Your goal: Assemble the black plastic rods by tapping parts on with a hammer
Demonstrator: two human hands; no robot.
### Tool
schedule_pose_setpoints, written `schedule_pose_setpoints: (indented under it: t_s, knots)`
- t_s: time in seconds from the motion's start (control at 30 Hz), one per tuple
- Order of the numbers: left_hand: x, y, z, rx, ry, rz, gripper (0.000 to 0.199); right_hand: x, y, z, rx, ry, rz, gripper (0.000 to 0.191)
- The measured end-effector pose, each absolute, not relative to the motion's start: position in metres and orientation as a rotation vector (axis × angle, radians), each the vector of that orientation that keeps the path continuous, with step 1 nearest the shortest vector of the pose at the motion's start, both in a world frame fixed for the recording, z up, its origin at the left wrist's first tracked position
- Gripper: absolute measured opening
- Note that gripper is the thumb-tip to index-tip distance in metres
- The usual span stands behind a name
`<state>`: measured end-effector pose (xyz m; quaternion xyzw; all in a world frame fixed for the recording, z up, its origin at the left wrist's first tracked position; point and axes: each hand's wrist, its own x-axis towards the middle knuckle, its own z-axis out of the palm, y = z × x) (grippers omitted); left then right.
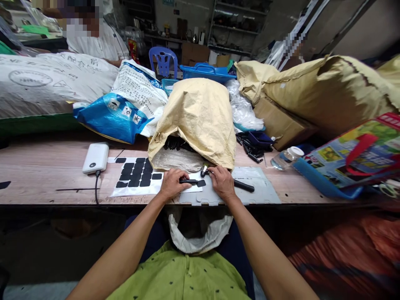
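Note:
Closed round a slim black rod-like piece (189,181) is my left hand (173,183), near the table's front edge. A small black patch (201,183) lies at the rod's right end. My right hand (221,181) grips a hammer, whose metal head (204,171) shows left of the fingers and whose black handle (244,185) sticks out to the right. Beneath the right hand is a grey board (262,187). Left of my left hand lies a white sheet with rows of black rounded patches (134,174).
An open yellowish sack (200,112) with black pieces inside stands just beyond my hands. A white power bank (95,157) with a cable is at left. Black parts (250,150), a clear jar (286,158) and a blue tray (328,181) sit at right. Another person (93,41) is at back left.

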<state>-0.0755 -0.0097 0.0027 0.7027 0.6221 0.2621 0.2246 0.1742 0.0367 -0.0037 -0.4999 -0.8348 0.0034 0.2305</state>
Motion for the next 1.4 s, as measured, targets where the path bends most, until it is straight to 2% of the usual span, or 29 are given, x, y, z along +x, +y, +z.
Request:
schedule_pose_setpoints:
  t_s: [0.13,0.23,0.37,0.6,0.77,0.9,0.97,1.07,1.13,1.2,1.3,1.4]
  knots:
    - [-0.076,-0.016,0.013,1.959,1.654,0.758,0.022,0.173,0.037,-0.002,-1.388,-2.291,0.018,0.025]
    - [-0.069,-0.041,0.028,1.894,1.430,0.782,0.024,0.173,0.037,-0.002,-1.387,-2.290,0.025,0.025]
    - [-0.043,-0.092,0.027,1.858,1.131,0.441,0.027,0.173,0.037,-0.002,-1.383,-2.287,0.027,0.025]
    - [-0.005,-0.112,-0.035,1.832,1.598,-0.199,0.026,0.172,0.035,0.000,-1.401,-2.284,0.021,0.023]
    - [0.001,-0.104,-0.052,1.804,1.641,-0.260,0.034,0.173,0.036,0.000,-1.401,-2.275,0.035,0.023]
    - [0.004,-0.110,-0.043,1.839,1.583,-0.264,0.033,0.173,0.036,-0.001,-1.393,-2.274,0.023,0.022]
    - [-0.001,-0.106,-0.026,1.884,1.454,-0.243,0.029,0.173,0.035,-0.001,-1.395,-2.276,0.014,0.022]
    - [-0.024,-0.077,0.011,1.832,1.016,-0.161,0.028,0.173,0.035,0.000,-1.396,-2.276,0.007,0.023]
    - [-0.045,-0.042,0.035,1.633,0.898,-0.080,0.035,0.173,0.034,0.000,-1.392,-2.274,0.000,0.023]
    - [-0.064,0.001,0.049,1.605,1.100,0.233,0.041,0.173,0.035,-0.001,-1.384,-2.274,-0.008,0.023]
    - [-0.081,0.066,0.052,1.536,1.853,0.774,0.031,0.175,0.036,-0.003,-1.369,-2.276,-0.013,0.023]
    - [-0.086,0.111,0.043,1.451,2.225,0.878,0.028,0.177,0.038,-0.004,-1.359,-2.276,0.011,0.022]
